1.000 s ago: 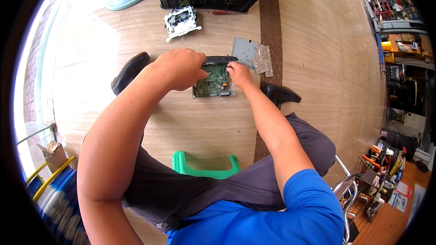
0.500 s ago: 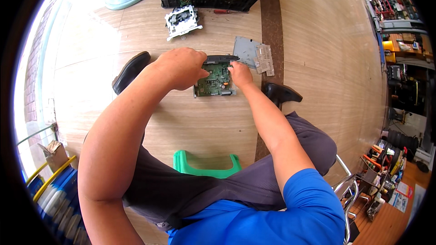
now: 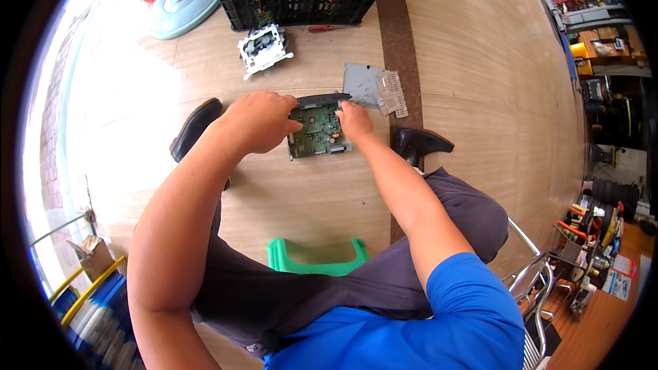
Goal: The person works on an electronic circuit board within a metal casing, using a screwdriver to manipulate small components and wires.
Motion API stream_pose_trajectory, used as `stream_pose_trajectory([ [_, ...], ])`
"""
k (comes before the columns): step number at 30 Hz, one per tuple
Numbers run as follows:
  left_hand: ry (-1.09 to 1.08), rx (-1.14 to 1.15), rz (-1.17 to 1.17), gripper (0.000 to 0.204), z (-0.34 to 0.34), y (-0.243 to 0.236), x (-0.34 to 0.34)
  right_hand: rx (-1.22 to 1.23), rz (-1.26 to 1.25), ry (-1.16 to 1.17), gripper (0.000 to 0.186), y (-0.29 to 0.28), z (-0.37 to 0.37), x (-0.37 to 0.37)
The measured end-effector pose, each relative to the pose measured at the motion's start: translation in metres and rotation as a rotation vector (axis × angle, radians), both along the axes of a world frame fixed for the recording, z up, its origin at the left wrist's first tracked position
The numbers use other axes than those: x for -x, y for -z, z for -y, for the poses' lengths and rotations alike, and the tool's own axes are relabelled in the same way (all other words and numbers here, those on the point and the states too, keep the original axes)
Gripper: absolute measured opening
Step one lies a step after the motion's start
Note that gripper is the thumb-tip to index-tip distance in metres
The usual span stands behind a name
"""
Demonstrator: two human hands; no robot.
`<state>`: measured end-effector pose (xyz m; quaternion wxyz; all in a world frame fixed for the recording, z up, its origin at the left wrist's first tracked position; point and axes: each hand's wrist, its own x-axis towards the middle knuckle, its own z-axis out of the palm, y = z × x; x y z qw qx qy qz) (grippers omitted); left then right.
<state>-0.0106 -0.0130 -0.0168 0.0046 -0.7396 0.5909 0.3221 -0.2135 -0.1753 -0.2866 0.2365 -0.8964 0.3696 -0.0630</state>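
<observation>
Between my boots, a green circuit board (image 3: 317, 136) lies on the floor, with a long black front panel (image 3: 322, 99) along its far edge. My left hand (image 3: 262, 120) is closed at the panel's left end, thumb reaching over the board; its other fingertips are partly hidden. At the opposite end, my right hand (image 3: 356, 122) grips the panel's right corner between thumb and fingers. Just beyond that hand lie a flat grey metal cover (image 3: 360, 79) and a perforated metal plate (image 3: 391, 94).
A white-framed mechanism (image 3: 264, 51) sits farther off, near a black plastic crate (image 3: 295, 1) full of parts. A red-handled screwdriver (image 3: 322, 28) lies by the crate. A round pale stand base (image 3: 184, 12) is at far left, and a green stool (image 3: 319, 264) is beneath me.
The whole view has tilted slightly, so the scene sits lower in the picture. Both hands stay at the panel's ends, with only a slight shift of the fingers.
</observation>
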Motion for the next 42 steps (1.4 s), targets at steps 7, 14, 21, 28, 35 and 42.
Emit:
stream_pose_trajectory([
  [7, -0.044, 0.051, -0.024, 0.033, -0.006, 0.002, -0.001, -0.143, 0.136, 0.050, 0.025, -0.028, 0.014, -0.012],
  [14, -0.017, 0.054, -0.008, 0.033, -0.004, -0.008, 0.001, -0.811, 0.385, 0.324, 0.025, -0.074, 0.079, 0.001],
  [21, -0.061, -0.075, -0.048, 0.042, -0.002, -0.011, -0.005, -1.136, 0.599, 0.481, 0.024, -0.025, 0.107, 0.047],
  [28, -0.011, -0.058, -0.050, 0.041, 0.006, -0.019, 0.012, -0.514, 0.083, 0.602, 0.017, 0.069, 0.110, 0.074],
  [35, -0.006, 0.007, -0.065, 0.040, 0.006, -0.032, 0.015, -0.144, -0.149, 0.381, 0.019, 0.090, 0.098, 0.042],
  [42, 0.018, 0.072, -0.072, 0.038, 0.001, -0.015, 0.015, -0.054, -0.303, 0.352, 0.016, 0.095, 0.109, 0.032],
])
